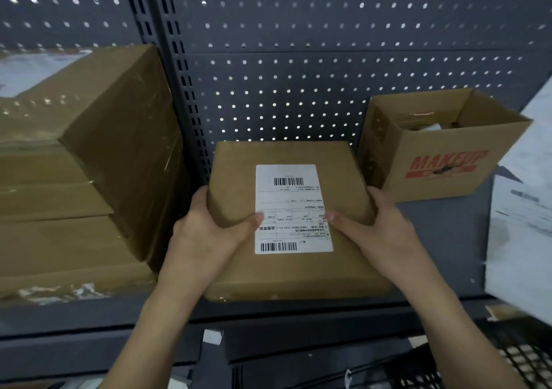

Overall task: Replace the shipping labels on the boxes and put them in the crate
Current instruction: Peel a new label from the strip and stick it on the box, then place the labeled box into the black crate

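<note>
Both hands clamp the box (286, 209) on the shelf (442, 239).
Left hand (209, 227) and right hand (373, 227) grip opposite sides, thumbs on top; label (291, 206) faces up, probably for peeling.

Dark grey shelf (442, 239): taped carton stack (89, 155) at left end; labelled box (298, 272) at front edge, middle; open MAKEUP carton (433, 179) back right.

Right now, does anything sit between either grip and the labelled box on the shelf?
Nothing visible does: the left grip and the right grip hold the box by its sides, thumbs resting on the edges of its label.
</note>
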The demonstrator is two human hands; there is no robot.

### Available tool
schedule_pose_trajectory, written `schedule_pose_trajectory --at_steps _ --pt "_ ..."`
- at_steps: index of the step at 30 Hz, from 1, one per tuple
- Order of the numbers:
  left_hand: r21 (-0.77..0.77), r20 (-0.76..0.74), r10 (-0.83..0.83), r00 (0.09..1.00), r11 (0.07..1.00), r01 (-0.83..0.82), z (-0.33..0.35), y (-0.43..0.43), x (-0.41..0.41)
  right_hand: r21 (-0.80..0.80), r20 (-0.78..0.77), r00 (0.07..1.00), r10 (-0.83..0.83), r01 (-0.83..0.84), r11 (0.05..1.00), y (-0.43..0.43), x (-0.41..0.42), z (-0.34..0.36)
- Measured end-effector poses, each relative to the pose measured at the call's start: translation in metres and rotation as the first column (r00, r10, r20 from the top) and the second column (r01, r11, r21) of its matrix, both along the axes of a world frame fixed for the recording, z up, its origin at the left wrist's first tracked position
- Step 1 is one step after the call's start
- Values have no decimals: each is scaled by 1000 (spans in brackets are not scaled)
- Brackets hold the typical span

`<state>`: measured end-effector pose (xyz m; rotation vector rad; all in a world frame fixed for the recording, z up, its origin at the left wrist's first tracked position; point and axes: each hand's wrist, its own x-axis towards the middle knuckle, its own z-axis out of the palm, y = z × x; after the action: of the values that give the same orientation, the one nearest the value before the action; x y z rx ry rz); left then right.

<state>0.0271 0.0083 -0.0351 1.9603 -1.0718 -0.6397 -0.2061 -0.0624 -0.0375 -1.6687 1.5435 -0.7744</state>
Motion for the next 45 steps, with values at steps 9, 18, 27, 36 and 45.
schedule_pose_trajectory --at_steps 9,18,27,36,45 --pt "-136 24 -198 980 971 199 6 22 2 -120 58 984 -168 174 977 63 -1 4" --pt "-194 40 -386 921 902 386 14 35 -45 -187 71 919 -388 394 900 125 -55 7" --pt "-217 102 -573 813 785 580 28 47 -149 -183 118 800 -588 600 779 191 -149 5" --pt "-132 165 -763 625 611 781 12 54 -311 -98 177 555 -813 832 546 258 -278 -17" --pt "-31 87 -886 456 455 890 -36 32 -428 -19 136 376 -917 926 377 269 -358 -67"
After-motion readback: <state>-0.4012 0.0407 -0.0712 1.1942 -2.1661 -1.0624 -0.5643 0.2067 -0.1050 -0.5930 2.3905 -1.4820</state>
